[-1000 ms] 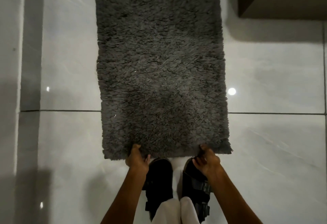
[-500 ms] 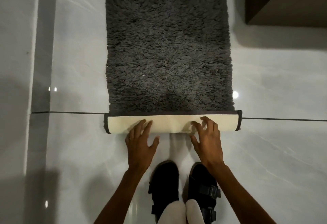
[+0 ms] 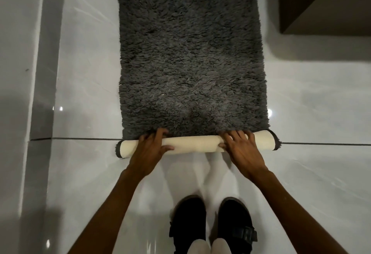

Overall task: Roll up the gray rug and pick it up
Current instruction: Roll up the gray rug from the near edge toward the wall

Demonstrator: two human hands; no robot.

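- The rug [image 3: 190,57] lies on the floor [image 3: 311,103], its gray pile facing up; its near end is turned over into a roll [image 3: 192,145] that shows the cream backing.
- The left hand [image 3: 149,149] is curled over the roll near its left end: the fingers [image 3: 158,133] reach over the top onto the pile, the thumb presses on the near side of the roll.
- The right hand [image 3: 242,151] is on the roll near its right end, with fingers spread over the top and thumb against the near side.
- Between the two hands the backing is bare; outside each hand a short piece of roll sticks out, with a dark edge at the end.
- Beyond the hands the flat part of the rug stretches away from the person.
- Behind the hands, well apart from the roll, two black sandals [image 3: 212,221] stand on the glossy floor.
- Far to the right of the right hand, past the rug, there is a brown box [image 3: 325,2].
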